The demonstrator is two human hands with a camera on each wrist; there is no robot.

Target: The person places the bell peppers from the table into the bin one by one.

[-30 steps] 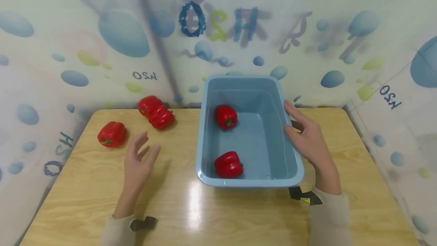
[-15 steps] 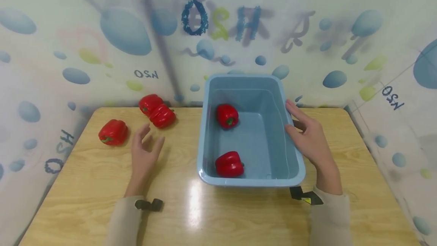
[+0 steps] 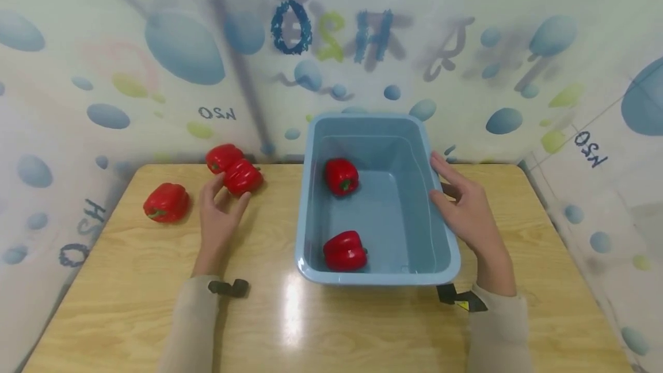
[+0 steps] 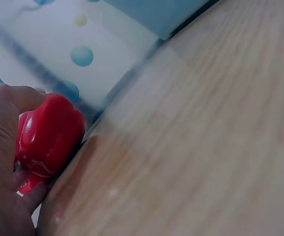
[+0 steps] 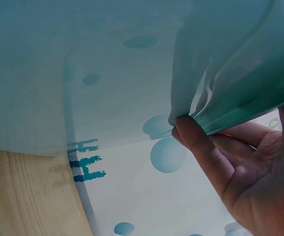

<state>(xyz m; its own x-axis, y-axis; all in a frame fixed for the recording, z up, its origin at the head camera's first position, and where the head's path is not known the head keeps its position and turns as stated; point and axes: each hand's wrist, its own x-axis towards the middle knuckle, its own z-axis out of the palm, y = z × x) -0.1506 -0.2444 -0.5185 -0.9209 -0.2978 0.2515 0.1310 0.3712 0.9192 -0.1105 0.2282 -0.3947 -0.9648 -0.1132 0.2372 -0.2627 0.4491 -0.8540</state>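
Observation:
My left hand [image 3: 218, 217] is at the near side of a glossy red bell pepper [image 3: 242, 177], fingers spread at its left and thumb at its front. In the left wrist view this bell pepper [image 4: 51, 132] sits beside the curved fingers, which overlap its edge. Another red bell pepper [image 3: 224, 157] lies against it from behind. My right hand [image 3: 466, 206] grips the right rim of a light blue plastic basin [image 3: 378, 277], thumb pressed at the rim [image 5: 184, 115]. Inside the basin lie two red bell peppers, one toward the back [image 3: 342, 176], one toward the front [image 3: 345, 251].
A single red bell pepper [image 3: 167, 202] lies to the left of my left hand on the wooden table [image 3: 259, 315]. Behind the table stands a pale wall [image 3: 362, 85] with blue and green drop patterns, and side walls close in at left and right.
My left hand has moved forward and a little right, up to the nearer pepper of the back pair. The right hand and basin hold their place.

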